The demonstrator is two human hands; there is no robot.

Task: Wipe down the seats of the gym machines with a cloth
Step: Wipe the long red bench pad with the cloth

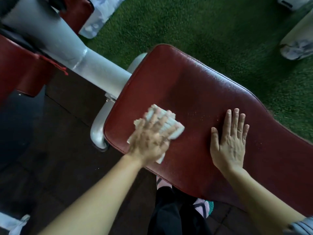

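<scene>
A gym floor is seen from above: green artificial turf (203, 22) at the top and right, dark floor tiles (42, 167) at the left and bottom. Across the middle, a long red padded seat (194, 85) is laid out on a slant, its vinyl grained and slightly shiny. It is carried on a thick grey metal frame (67, 48) at the left, beside which part of a second red pad (20, 68) is seen.

The right hand (230, 143) is laid flat on the seat, fingers straight and spread, nothing held. The left hand (149, 139), blurred, is pressed down on a white cloth (171, 126) near the seat's left edge, fingers spread over it rather than curled round it. Pale specks (201, 116) are scattered on the vinyl between the hands.

The cloth is judged light, soft and limp; it is best driven under a flat palm, since it is likely to bunch or slide on smooth vinyl. The padding is expected to give a little under pressure. Broad open vinyl is left towards the top of the seat; care is needed where the left edge adjoins the frame.
</scene>
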